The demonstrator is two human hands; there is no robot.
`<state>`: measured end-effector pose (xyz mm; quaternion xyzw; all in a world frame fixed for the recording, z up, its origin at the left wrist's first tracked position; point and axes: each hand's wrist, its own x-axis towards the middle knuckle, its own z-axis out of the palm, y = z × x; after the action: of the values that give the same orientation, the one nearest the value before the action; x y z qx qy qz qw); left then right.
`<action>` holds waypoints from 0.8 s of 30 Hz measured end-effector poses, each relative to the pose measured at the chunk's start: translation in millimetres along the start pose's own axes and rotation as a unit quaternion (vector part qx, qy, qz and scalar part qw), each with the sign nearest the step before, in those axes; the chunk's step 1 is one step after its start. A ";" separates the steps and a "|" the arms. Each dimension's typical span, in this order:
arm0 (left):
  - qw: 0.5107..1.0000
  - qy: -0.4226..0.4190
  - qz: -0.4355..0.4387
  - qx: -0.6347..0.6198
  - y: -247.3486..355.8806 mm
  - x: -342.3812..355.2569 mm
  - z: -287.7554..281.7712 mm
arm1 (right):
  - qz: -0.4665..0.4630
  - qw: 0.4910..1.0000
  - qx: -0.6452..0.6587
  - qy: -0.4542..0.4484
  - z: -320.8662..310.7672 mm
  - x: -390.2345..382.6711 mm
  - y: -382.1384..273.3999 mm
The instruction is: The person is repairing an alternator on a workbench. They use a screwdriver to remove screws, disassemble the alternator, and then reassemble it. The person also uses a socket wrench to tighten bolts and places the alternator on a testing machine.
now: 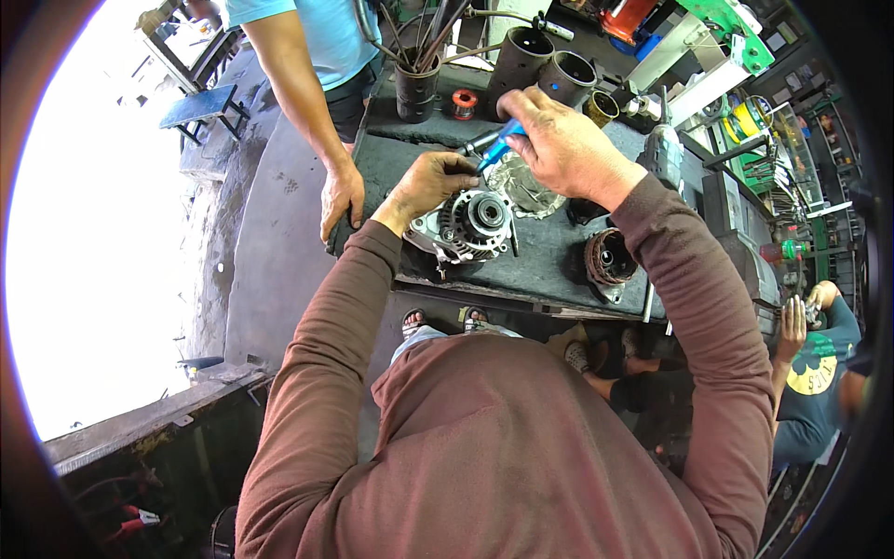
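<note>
An alternator (470, 224) lies on the dark workbench with its round pulley end facing up. My right hand (568, 140) is closed around what looks like a blue-handled screwdriver (503, 144), tilted down toward the left. Its lower end meets the fingers of my left hand (433, 186), which are pinched together just above the alternator's far left side. What those fingertips hold is hidden. Right of the alternator is a shiny, crumpled-looking round tray (526, 191). A part with copper windings (610, 256) sits near the bench's front edge.
Another person's hand (343, 200) rests on the bench's left corner. Along the back stand a can of rods (416, 88), a red spool (464, 102) and dark metal cylinders (521, 61). A grey power tool (663, 154) is at the right. Another person (819, 363) works far right.
</note>
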<state>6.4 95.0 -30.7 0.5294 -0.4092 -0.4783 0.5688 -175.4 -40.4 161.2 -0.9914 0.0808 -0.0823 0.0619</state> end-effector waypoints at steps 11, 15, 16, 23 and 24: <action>0.996 -0.046 -0.043 -0.070 -7.9 11.3 -14.4 | -0.072 0.996 -0.044 0.030 -2.8 6.4 -9.6; 0.996 -0.051 -0.033 -0.060 -7.2 8.3 -13.4 | 0.171 0.980 -0.037 -0.099 -15.3 20.2 -24.8; 0.998 -0.039 -0.018 -0.041 -7.3 8.3 -12.3 | 0.135 0.990 -0.020 -0.028 -5.7 11.3 -17.6; 0.998 -0.036 -0.010 -0.044 -14.1 8.9 -15.8 | 0.242 0.955 0.000 -0.170 -23.6 29.5 -37.9; 0.999 -0.031 -0.010 -0.025 -12.8 8.7 -14.1 | 0.253 0.955 0.034 -0.150 -25.1 27.8 -37.3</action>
<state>20.5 89.7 -45.2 0.5041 -0.4092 -0.5101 0.5641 -147.1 -11.3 195.1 -0.9368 0.3156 0.0834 0.1258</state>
